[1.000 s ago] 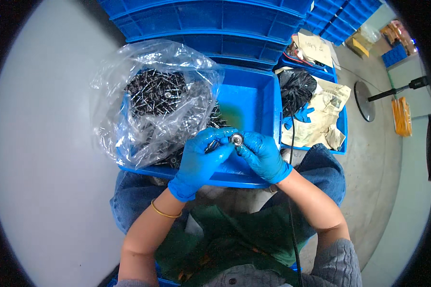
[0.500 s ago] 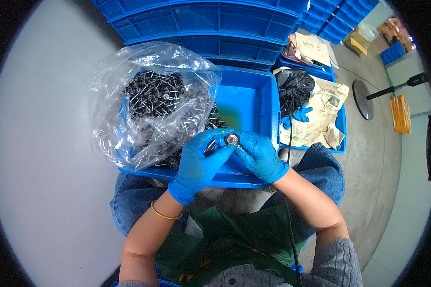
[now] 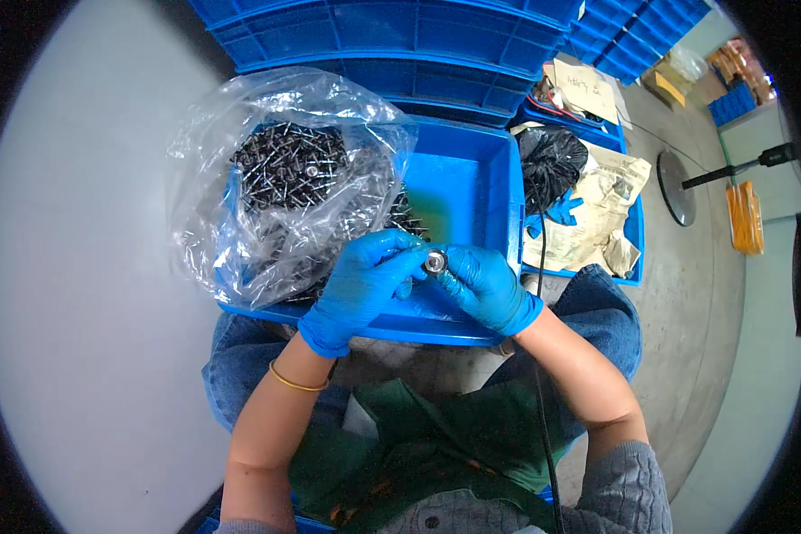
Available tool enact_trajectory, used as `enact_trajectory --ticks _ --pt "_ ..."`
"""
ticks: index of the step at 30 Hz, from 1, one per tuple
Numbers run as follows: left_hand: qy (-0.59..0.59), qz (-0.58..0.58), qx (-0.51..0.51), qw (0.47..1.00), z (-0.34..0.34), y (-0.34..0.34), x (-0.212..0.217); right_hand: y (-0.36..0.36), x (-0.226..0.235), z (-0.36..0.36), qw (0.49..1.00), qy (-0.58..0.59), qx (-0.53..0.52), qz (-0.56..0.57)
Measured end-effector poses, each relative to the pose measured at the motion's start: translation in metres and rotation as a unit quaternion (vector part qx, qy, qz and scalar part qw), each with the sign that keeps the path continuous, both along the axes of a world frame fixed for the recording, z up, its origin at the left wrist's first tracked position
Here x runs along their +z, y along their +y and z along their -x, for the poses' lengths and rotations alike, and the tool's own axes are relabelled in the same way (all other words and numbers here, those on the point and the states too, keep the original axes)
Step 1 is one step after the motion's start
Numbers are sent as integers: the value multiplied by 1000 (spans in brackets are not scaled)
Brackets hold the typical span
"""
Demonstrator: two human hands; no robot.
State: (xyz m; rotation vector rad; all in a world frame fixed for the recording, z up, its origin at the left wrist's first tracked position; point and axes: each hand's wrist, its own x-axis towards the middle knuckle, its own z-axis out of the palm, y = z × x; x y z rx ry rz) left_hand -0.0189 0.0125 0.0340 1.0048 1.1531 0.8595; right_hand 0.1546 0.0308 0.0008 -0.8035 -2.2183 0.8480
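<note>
Both my hands wear blue gloves and meet over the near part of a blue plastic bin point(image 3: 472, 191) resting on my lap. My left hand point(image 3: 360, 285) and my right hand point(image 3: 485, 287) pinch a small round silver metal part point(image 3: 435, 262) between their fingertips. A clear plastic bag point(image 3: 280, 182) full of dark screws lies in the bin's left half, just beyond my left hand. More dark screws point(image 3: 407, 216) lie loose on the bin floor next to the bag.
Stacked blue crates point(image 3: 392, 36) stand behind the bin. To the right, another blue bin point(image 3: 634, 233) holds a black bag point(image 3: 550, 160), crumpled paper and a blue glove. A black cable point(image 3: 540, 267) runs down past my right arm. A round stand base point(image 3: 676, 187) sits on the floor.
The hands stay together on the small metal part, which shifted slightly left and back; the fingers have turned a little around it. Nothing else moved.
</note>
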Motion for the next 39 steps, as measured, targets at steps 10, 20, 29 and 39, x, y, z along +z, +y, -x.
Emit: enact_trajectory --ticks 10,20,29,39 --pt "-80 3 10 997 1 0 3 1 3 -1 995 69 1 71" --pt "-25 -32 -7 999 -1 -2 -3 3 4 -5 993 19 11 117" --pt "1 -39 -12 999 -2 -2 3 3 3 -3 992 46 11 115" --pt "75 -137 24 987 -17 -6 0 4 3 1 998 21 -10 64"
